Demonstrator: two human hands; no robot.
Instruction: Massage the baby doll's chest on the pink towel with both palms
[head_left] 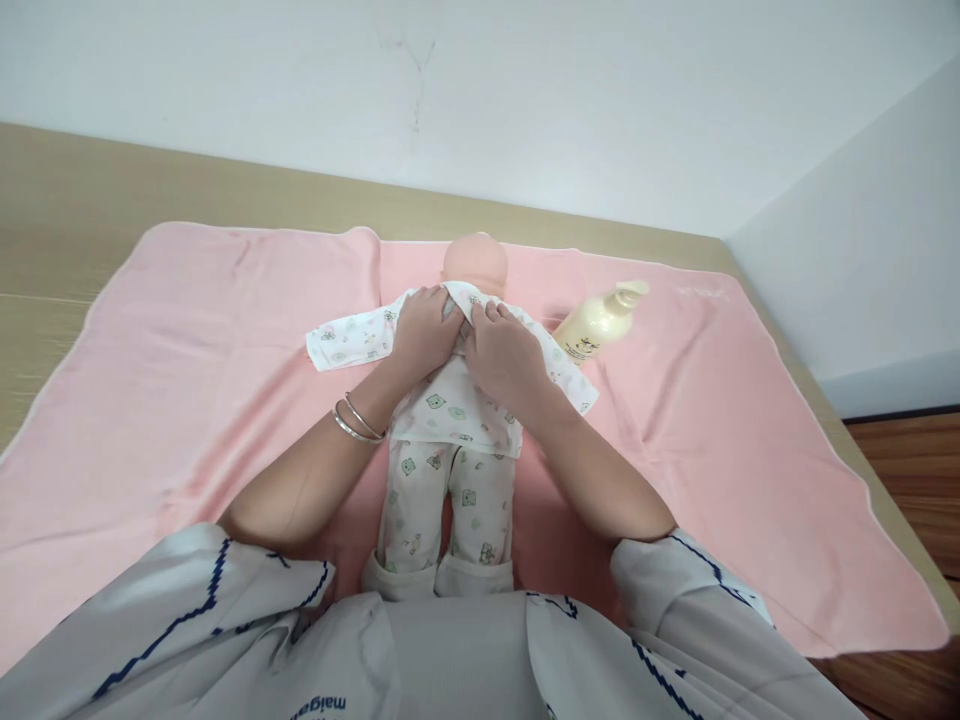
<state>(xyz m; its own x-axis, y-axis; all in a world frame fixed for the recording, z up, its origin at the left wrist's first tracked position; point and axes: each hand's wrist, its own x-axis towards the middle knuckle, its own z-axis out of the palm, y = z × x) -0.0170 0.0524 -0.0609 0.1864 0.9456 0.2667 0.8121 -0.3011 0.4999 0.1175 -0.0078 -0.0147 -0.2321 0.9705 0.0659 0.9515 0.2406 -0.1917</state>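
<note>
A baby doll point(474, 262) lies on its back on a pink blanket point(187, 340), head away from me, feet near my body. It wears a white printed shirt point(450, 405) and matching trousers point(442, 500). My left hand point(421, 330) rests on the doll's chest, its fingers curled on the shirt's collar edge. My right hand point(504, 352) sits beside it, fingers pinched on the shirt fabric at the neck. Two silver bangles point(356, 420) circle my left wrist.
A cream pump bottle point(600, 322) lies on its side on the blanket, just right of the doll's shoulder. The blanket covers a wooden surface point(67, 210) against a white wall. The surface's right edge drops to a wooden floor point(915, 480).
</note>
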